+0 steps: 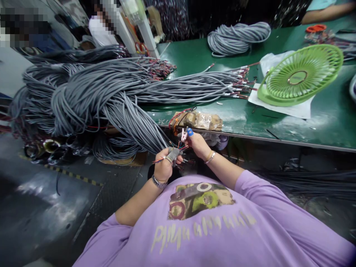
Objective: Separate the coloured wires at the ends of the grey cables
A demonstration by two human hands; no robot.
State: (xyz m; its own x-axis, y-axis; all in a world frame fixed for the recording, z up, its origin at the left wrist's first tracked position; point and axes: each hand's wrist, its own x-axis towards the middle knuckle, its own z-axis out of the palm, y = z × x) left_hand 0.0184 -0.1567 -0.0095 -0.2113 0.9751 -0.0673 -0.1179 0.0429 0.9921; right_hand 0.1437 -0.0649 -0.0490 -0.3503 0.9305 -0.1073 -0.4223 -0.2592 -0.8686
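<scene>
My left hand (163,167) is closed around the end of a bundle of grey cables (139,124), where a grey wrapping and thin coloured wires (180,145) stick out. Close beside it, my right hand (198,144) has its fingers pinched on a small pinkish-white clip-like piece (184,135), at the tips of those wires. Blue tape covers one fingertip of that hand. Just beyond, on the table's near edge, lies a brown board (207,121) with clear tape and red and black leads. The exact contact between clip and wires is too small to make out.
Large heaps of grey cables (83,89) cover the left of the green table (244,128). A green fan (300,78) stands on white paper at right. Behind are a coiled cable (239,37) and orange-handled scissors (316,28). Other people are at the far side.
</scene>
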